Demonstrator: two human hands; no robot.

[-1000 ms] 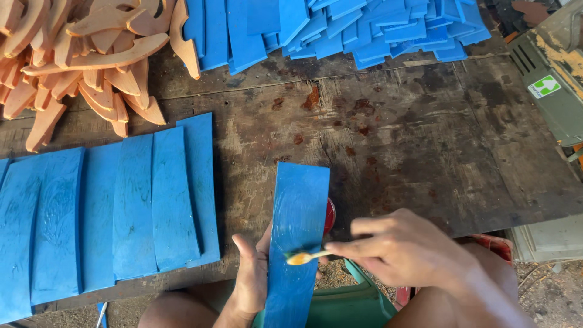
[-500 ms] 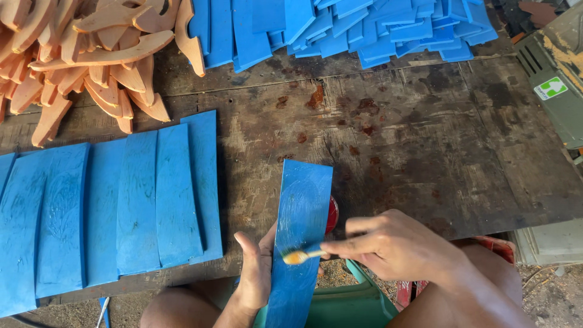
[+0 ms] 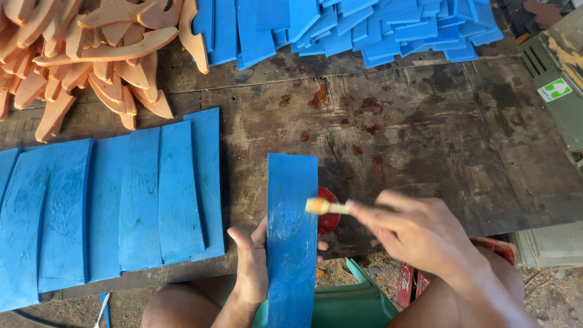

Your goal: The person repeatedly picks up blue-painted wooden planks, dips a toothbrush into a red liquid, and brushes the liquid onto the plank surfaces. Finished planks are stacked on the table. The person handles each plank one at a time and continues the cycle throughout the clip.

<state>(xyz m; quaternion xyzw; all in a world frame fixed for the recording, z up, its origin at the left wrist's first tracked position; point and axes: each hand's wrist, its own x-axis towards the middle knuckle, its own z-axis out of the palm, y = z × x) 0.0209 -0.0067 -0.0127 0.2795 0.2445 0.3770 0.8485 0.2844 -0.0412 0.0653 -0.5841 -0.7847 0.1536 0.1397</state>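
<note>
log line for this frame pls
left hand: holds blue slat upright-ish over table edge | right hand: holds small brush at slat's right edge | red pot behind slat | painted slats left

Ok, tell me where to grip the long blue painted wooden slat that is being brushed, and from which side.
Grip the long blue painted wooden slat by its lower left edge, coming from the left, as the left hand does. Its broad face looks wet with paint, and the right hand works a small brush from the right edge, so only the narrow edges and underside seem safe to touch.
</note>
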